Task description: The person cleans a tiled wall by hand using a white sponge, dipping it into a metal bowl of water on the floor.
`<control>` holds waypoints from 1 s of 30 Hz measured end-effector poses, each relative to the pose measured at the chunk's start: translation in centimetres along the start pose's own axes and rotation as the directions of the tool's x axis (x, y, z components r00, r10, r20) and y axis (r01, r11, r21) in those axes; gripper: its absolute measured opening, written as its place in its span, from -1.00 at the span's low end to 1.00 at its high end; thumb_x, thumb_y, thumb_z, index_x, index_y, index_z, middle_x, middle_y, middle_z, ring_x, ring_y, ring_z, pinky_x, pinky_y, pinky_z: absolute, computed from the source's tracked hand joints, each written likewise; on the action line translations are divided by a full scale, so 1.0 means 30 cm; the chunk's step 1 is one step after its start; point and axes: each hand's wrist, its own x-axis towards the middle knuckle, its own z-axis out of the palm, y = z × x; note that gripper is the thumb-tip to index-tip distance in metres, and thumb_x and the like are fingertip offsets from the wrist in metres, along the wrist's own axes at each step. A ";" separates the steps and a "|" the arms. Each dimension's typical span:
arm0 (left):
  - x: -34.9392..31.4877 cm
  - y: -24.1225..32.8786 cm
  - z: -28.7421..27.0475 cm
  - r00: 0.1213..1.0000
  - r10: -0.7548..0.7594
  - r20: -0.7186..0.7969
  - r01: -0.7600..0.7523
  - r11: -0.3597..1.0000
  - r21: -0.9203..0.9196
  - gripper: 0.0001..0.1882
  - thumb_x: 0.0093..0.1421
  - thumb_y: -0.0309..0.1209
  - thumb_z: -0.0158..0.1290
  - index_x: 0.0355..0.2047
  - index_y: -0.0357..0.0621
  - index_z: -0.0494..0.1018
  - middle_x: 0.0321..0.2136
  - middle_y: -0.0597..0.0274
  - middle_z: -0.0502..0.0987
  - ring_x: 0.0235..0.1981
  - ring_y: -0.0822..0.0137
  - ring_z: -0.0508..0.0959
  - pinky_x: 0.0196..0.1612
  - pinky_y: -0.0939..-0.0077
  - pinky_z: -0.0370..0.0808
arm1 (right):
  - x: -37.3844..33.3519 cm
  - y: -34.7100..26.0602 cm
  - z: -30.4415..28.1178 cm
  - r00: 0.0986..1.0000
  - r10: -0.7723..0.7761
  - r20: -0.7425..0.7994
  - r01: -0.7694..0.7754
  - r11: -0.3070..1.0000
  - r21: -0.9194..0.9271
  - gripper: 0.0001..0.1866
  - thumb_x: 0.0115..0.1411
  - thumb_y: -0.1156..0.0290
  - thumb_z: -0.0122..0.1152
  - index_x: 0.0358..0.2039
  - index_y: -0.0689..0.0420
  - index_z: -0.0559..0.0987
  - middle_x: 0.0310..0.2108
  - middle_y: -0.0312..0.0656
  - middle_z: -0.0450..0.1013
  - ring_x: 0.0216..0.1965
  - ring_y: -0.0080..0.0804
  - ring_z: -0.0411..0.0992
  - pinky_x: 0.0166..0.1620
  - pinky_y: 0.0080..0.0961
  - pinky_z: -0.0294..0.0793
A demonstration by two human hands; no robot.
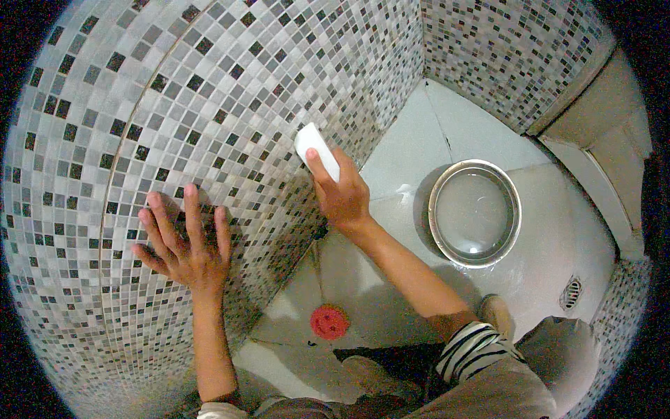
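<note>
White, rounded oblong block (322, 148) lying on a slant in the right hand (343, 195)

So that hand is holding the block with the thumb lying along its face and the fingers curling round its right edge. The block is sitting against, or just off, the wall of grey, white and black square mosaic tiles (279, 77); I can't tell if it's actually touching.

Main thing to look at is the angle: it's stretching up and to the left from the right palm, long axis running lower right to upper left, top end sticking out past the thumb tip. The right hand is obviously the nearer one.

Bare left hand (196, 257) is resting lower down and further left on the same tiles, fingers spreading wide, holding nothing, well apart from the block.

Over to the right, a round, shiny metal basin (481, 265) is sitting on the pale tiled floor (408, 136) with cloudy liquid (474, 209) in it. A red, round, smiley-faced disc (329, 322) is lying on the floor left of the right forearm (412, 276), and a slotted drain (571, 292) is showing further right, past the basin.
</note>
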 end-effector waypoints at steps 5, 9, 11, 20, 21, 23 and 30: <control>-0.009 -0.011 -0.002 1.000 0.008 0.007 -0.008 1.000 0.007 -0.54 0.15 0.00 -0.02 0.04 0.23 0.40 0.20 0.12 0.19 0.26 0.14 0.10 0.30 0.11 -0.30 | 0.153 -0.117 -0.065 0.998 0.044 0.047 -0.050 0.992 0.117 -0.24 -0.04 0.55 0.20 0.18 -0.25 0.21 -0.20 0.06 0.34 -0.32 0.02 0.41 -0.37 -0.24 0.48; -0.011 -0.017 0.005 1.000 -0.008 0.007 0.008 1.000 0.004 -0.53 0.14 -0.01 -0.01 0.04 0.22 0.39 0.20 0.12 0.18 0.26 0.14 0.08 0.30 0.11 -0.33 | 0.175 -0.123 -0.047 0.999 -0.032 0.006 0.032 0.998 0.045 -0.23 -0.05 0.55 0.21 0.17 -0.26 0.22 -0.21 0.06 0.33 -0.30 0.02 0.41 -0.36 -0.27 0.49; 0.001 -0.038 -0.010 1.000 0.007 0.013 -0.007 1.000 0.027 -0.53 0.14 -0.01 -0.01 0.05 0.22 0.38 0.20 0.12 0.18 0.27 0.14 0.07 0.30 0.10 -0.33 | 0.059 -0.051 0.008 0.997 -0.078 0.000 0.078 0.990 0.120 -0.26 -0.05 0.55 0.21 0.16 -0.25 0.25 -0.22 0.05 0.34 -0.31 0.01 0.41 -0.37 -0.30 0.49; -0.016 -0.018 0.009 1.000 0.002 0.014 -0.003 0.999 0.032 -0.53 0.14 0.02 -0.02 0.05 0.24 0.38 0.20 0.12 0.18 0.27 0.14 0.07 0.30 0.08 -0.32 | 0.243 -0.193 -0.047 0.996 -0.070 -0.053 0.080 0.974 0.211 -0.28 -0.11 0.58 0.21 0.11 -0.23 0.34 -0.14 -0.02 0.28 -0.32 -0.03 0.41 -0.34 -0.32 0.50; -0.012 -0.021 0.013 1.000 0.000 0.003 0.000 0.999 0.033 -0.53 0.14 0.02 -0.02 0.05 0.24 0.38 0.20 0.11 0.18 0.27 0.13 0.07 0.30 0.08 -0.32 | 0.270 -0.203 -0.046 0.979 -0.143 -0.146 0.169 0.968 0.186 -0.29 -0.11 0.57 0.21 0.10 -0.21 0.34 -0.15 -0.02 0.28 -0.33 -0.04 0.41 -0.35 -0.33 0.49; 0.005 -0.053 0.001 0.999 0.024 -0.038 -0.022 0.999 0.050 -0.53 0.14 0.02 -0.02 0.05 0.24 0.38 0.21 0.11 0.17 0.27 0.14 0.07 0.30 0.08 -0.31 | 0.162 -0.156 0.037 0.996 0.045 0.079 -0.067 0.952 0.300 -0.34 -0.06 0.58 0.20 0.09 -0.20 0.35 -0.16 -0.03 0.28 -0.32 -0.02 0.41 -0.34 -0.30 0.50; -0.009 0.000 0.012 1.000 0.001 0.018 -0.001 1.000 0.022 -0.53 0.15 0.01 -0.04 0.05 0.24 0.38 0.19 0.10 0.20 0.27 0.14 0.07 0.30 0.07 -0.32 | -0.065 -0.049 -0.003 1.000 0.012 0.004 -0.012 0.999 0.029 -0.25 -0.09 0.60 0.24 0.15 -0.19 0.29 -0.16 0.03 0.30 -0.28 -0.05 0.41 -0.39 -0.33 0.53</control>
